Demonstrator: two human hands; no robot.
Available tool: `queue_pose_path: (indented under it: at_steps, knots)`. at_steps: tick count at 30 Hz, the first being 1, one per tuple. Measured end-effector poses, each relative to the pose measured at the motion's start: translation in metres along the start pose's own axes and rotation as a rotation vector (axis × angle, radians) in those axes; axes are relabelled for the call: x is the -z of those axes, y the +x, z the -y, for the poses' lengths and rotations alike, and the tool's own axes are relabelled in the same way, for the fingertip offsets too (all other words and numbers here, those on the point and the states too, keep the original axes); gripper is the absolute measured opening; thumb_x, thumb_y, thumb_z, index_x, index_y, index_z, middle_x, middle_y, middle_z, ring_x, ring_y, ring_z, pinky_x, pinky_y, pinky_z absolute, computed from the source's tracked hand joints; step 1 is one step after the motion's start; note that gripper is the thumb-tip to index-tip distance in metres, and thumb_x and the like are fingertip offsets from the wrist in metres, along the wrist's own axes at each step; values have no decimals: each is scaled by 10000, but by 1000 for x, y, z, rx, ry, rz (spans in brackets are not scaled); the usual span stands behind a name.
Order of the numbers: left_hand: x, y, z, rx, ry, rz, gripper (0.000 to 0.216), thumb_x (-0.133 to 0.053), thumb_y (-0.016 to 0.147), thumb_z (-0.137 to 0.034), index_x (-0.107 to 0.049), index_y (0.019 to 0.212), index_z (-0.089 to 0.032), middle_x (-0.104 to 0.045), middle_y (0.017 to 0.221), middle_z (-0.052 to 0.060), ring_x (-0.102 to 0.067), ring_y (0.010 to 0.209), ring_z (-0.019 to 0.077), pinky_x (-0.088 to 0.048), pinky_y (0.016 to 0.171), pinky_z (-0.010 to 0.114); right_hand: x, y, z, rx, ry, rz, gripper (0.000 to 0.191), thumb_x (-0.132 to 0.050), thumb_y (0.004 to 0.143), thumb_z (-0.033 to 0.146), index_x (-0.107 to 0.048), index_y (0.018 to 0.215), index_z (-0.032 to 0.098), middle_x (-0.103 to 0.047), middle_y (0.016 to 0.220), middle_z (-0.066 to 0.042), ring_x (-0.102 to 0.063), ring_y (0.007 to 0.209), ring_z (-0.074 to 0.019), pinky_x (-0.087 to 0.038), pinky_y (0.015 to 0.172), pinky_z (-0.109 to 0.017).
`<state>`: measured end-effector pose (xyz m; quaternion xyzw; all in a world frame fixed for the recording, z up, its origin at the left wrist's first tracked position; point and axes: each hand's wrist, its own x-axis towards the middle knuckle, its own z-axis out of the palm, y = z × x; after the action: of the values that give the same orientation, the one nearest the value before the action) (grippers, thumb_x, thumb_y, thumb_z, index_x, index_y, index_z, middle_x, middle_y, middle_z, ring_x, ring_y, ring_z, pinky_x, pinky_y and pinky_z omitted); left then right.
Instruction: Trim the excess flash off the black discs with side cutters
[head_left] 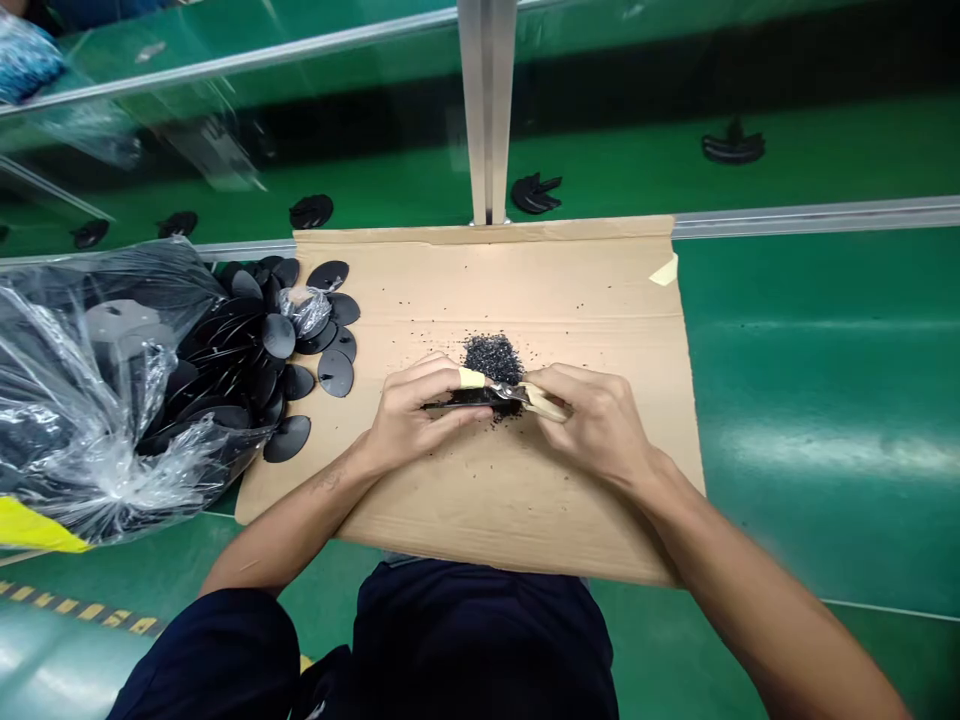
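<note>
Between the thumb and fingers of my left hand (420,405) is a thin black disc (463,398), seen nearly edge-on; a pale wrap covers one fingertip. My right hand (592,410) is closed around the cream handles of small cutting pliers (514,393). The metal jaws meet the disc's right edge, though whether they are closed on it is too small to tell. Just beyond and beneath the hands lies a heap of tiny black bits (491,355), with stray crumbs scattered round it on a cardboard sheet (480,510).
Many similar black discs (225,360) spill from a clear plastic bag (67,400) on the left. A metal post (487,110) rises behind the cardboard. Dark curved pieces (536,193) lie along the green surface past the rail (817,217).
</note>
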<state>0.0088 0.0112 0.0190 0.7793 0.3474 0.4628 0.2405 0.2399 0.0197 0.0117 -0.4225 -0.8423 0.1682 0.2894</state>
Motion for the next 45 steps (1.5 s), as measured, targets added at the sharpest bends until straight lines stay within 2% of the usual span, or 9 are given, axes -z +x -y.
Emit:
queue_pose_path:
  at_steps: [8,12,16,21,25,28,32,36,45]
  knots:
    - [-1,0,5,-59,178,117,171,-721,927,-305,-737,1062,-201,-742,868,37,-622,785,145,-485,740,297,-1,5,-1,-56,-132,64,216,-530,837,154,-725,923,188,-703,777,-57,-586,719,-191,-370,633,-290]
    - [3,-1,9,-44,303,29,158,-755,901,-314,-744,1024,-216,-762,864,28,-601,782,150,-478,782,328,1,8,-1,-129,26,102,223,-527,809,100,-711,908,177,-712,812,-56,-594,728,-183,-393,652,-284]
    - [2,-3,10,60,156,-78,202,-755,901,-307,-722,1059,-186,-760,910,33,-653,771,127,-528,715,275,4,11,3,-151,246,68,144,-603,876,191,-698,983,174,-732,894,-53,-587,719,-161,-418,664,-278]
    - [-4,-6,8,85,-11,-60,196,-750,902,-288,-678,1038,-167,-760,951,55,-732,889,151,-612,785,268,-2,6,6,13,252,-20,107,-574,944,232,-671,948,189,-686,814,-28,-517,649,-136,-374,601,-277]
    - [-3,-7,9,-84,294,73,150,-661,943,-171,-687,1091,-184,-750,995,64,-703,933,166,-596,820,297,-6,1,5,242,-43,-115,213,-480,944,107,-664,931,214,-638,732,-17,-501,657,-152,-324,593,-307]
    - [-1,-8,13,-94,428,177,258,-571,947,-88,-683,1152,-198,-734,1028,70,-678,932,170,-576,794,298,-4,0,6,332,66,-123,155,-539,937,119,-652,984,214,-628,731,-5,-512,653,-146,-361,601,-305]
    - [1,-6,14,-38,233,126,276,-530,955,-74,-678,1167,-172,-722,1030,84,-684,980,167,-581,827,302,3,4,5,200,328,-171,135,-598,921,164,-643,1038,214,-645,795,-13,-550,672,-142,-426,617,-292]
    - [2,-2,10,-26,62,67,280,-573,939,-62,-684,1172,-173,-735,1039,73,-689,985,148,-582,844,288,4,7,-3,80,122,-186,135,-539,929,173,-662,969,212,-625,764,-19,-513,646,-149,-394,603,-298]
    - [2,-1,6,-24,-94,77,331,-631,931,-74,-698,1229,-202,-752,1067,77,-695,982,143,-584,839,278,1,6,-10,127,-144,-86,222,-465,926,194,-679,983,196,-626,769,-41,-504,691,-180,-384,631,-307]
